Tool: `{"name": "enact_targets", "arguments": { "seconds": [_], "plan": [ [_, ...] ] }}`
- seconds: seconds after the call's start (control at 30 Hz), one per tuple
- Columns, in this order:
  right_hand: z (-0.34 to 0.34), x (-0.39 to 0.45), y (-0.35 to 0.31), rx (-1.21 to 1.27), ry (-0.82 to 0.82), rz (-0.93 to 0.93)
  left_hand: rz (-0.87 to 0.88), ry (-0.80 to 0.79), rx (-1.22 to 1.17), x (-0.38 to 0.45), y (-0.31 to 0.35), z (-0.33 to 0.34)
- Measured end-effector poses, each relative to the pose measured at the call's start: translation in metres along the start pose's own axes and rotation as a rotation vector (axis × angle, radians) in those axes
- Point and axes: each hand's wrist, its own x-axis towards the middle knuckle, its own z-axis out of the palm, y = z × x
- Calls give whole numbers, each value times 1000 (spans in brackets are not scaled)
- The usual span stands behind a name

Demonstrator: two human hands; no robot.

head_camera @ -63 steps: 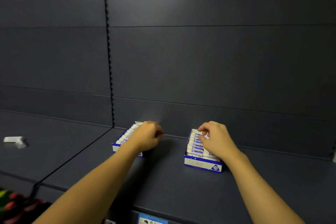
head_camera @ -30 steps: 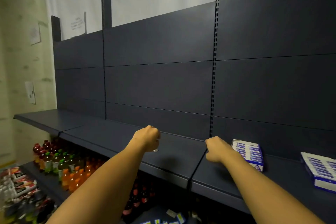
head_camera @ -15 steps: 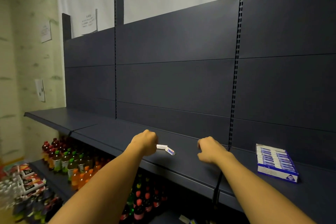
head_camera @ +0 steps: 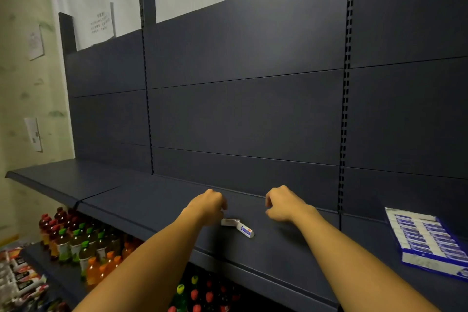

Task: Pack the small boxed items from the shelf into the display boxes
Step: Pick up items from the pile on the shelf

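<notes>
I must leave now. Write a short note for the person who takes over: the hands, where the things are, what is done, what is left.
Left hand: curled, just above the two loose small boxes; whether it pinches anything cannot be told.
Right hand: curled, empty, hovering over the shelf.
Two small boxes lie loose on the shelf between the hands, touching end to end.
Display box, far right on the shelf, looks full of rows of items.
Done: that display box looks packed.
Left: pick up the two loose boxes and pack them.

Both forearms are bare (no sleeves, watch or rings showing), and the hands [head_camera: 207,206] wear no gloves.
</notes>
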Motion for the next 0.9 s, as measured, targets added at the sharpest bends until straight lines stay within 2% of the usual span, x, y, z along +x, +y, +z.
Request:
{"name": "enact_targets", "arguments": {
  "seconds": [0.23, 0.47, 0.7, 0.9],
  "plan": [
    [5, 24, -4, 5, -44, -13, 83, -162, 20, 23, -7, 15],
    [22, 35, -19, 30, -102, -10, 165, -150, -114, 29, -26, 22],
    [31, 36, -33, 71, -141, 38, 208, -100, -93, 37, -42, 16],
    [38, 36, -49, 48, -194, 96, 279, -126, -122, 44, -62, 15]
  ]
}}
